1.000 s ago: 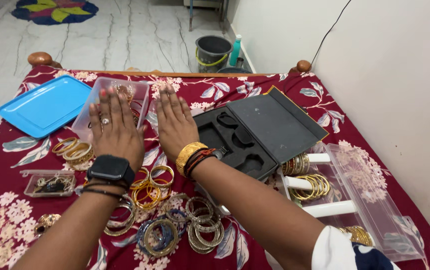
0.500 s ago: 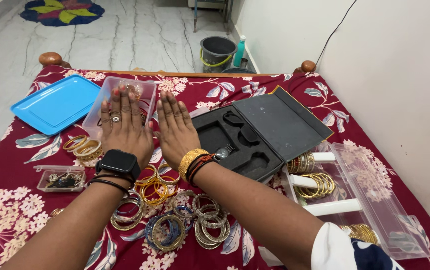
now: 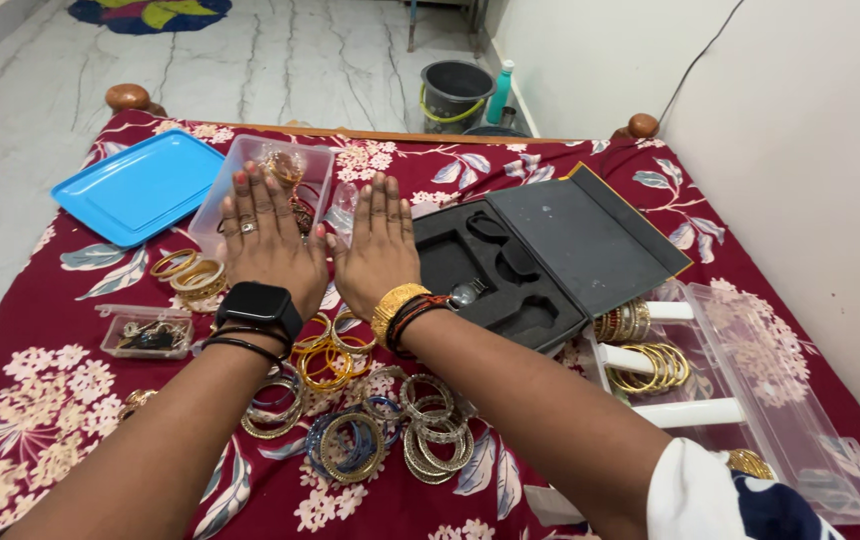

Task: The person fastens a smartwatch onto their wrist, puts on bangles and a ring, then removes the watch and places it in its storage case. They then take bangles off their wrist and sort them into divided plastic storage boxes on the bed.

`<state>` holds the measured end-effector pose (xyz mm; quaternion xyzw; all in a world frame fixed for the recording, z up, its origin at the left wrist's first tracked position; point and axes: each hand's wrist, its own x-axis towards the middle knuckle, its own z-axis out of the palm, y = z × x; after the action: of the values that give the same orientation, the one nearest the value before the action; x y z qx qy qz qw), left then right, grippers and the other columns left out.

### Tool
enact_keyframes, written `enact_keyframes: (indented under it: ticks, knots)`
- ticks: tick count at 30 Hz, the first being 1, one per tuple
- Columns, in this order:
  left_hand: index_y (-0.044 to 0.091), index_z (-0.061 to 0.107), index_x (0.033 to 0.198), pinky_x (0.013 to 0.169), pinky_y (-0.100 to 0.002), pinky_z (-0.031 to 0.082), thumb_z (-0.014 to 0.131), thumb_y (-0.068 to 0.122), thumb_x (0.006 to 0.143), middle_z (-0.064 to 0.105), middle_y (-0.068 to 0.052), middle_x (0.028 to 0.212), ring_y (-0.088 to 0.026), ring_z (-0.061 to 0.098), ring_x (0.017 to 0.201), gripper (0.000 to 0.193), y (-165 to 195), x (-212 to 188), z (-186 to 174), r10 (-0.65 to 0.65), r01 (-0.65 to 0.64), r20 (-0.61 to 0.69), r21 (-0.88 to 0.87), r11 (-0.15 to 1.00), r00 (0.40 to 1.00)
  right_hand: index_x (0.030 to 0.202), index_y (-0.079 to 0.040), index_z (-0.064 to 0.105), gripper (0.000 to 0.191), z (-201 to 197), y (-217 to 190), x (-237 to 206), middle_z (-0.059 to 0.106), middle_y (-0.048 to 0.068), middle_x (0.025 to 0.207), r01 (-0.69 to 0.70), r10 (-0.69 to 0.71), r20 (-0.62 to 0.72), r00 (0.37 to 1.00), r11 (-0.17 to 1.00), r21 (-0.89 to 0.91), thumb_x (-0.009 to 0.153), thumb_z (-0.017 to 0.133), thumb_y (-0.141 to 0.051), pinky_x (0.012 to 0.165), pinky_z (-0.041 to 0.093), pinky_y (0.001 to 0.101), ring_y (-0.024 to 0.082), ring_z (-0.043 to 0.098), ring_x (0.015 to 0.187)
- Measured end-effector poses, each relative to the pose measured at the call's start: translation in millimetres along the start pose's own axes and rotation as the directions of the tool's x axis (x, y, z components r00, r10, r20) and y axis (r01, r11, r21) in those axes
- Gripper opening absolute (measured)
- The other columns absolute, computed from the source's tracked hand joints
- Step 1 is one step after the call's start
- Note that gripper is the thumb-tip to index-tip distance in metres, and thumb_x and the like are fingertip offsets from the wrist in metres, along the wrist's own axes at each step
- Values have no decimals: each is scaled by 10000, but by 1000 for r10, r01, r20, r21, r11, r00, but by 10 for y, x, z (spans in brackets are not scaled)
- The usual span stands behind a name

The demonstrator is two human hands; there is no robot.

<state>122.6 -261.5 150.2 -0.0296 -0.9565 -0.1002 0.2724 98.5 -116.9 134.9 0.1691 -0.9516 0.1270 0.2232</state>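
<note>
Head view shows both hands flat and side by side in the middle of the frame, fingers spread straight, palms down, gripping nothing: the left hand [image 3: 270, 245] lies over the near edge of the clear plastic container [image 3: 260, 165], the right hand [image 3: 378, 245] just beside it on the bed's floral cover [image 3: 770, 330]. That container sits straight ahead toward the upper left, long axis running away from the person, nearer the left hand. Loose bangles [image 3: 350, 400] lie below the wrists, the open black box [image 3: 540, 260] to the right.
</note>
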Motion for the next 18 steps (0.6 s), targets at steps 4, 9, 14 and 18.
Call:
enact_keyframes:
  ticks: [4,9,14,18]
  knots:
    - [-156,91,1579,1258,-538,67,374,393,1039,-23,-308,1686,-416,-67,1576,820,-88,-41,-63,22,-20,16,-123,992,1000,1570,111,164,810,21,-20,-6,41,278,1688,14,-15,27,1000,1000,16,1071,266,-520,1271,3,465,357,-32,1585]
    - [-169,151,1518,1176,-504,215,356,332,1030,-16,-329,1669,-435,-31,1570,728,-239,-466,-29,51,-31,69,-265,964,996,1559,124,176,824,142,-154,-64,59,285,1677,90,-90,84,992,996,0,1039,329,-496,1257,21,474,361,-18,1572]
    - [-90,202,1512,1228,-527,109,386,372,1001,53,-262,1649,-339,31,1539,713,-561,-831,184,-40,0,223,173,985,974,1557,126,163,798,428,-370,-118,55,295,1671,191,-187,165,968,982,-7,1061,318,-480,1265,19,483,369,-13,1578]
    - [-53,371,1471,1073,-495,399,463,261,973,431,-283,1474,-407,444,1335,596,-1062,-920,227,-9,11,171,-12,1000,985,1552,112,152,772,748,-605,-67,58,284,1666,288,-287,161,944,958,20,1062,300,-466,1256,18,492,379,-6,1566]
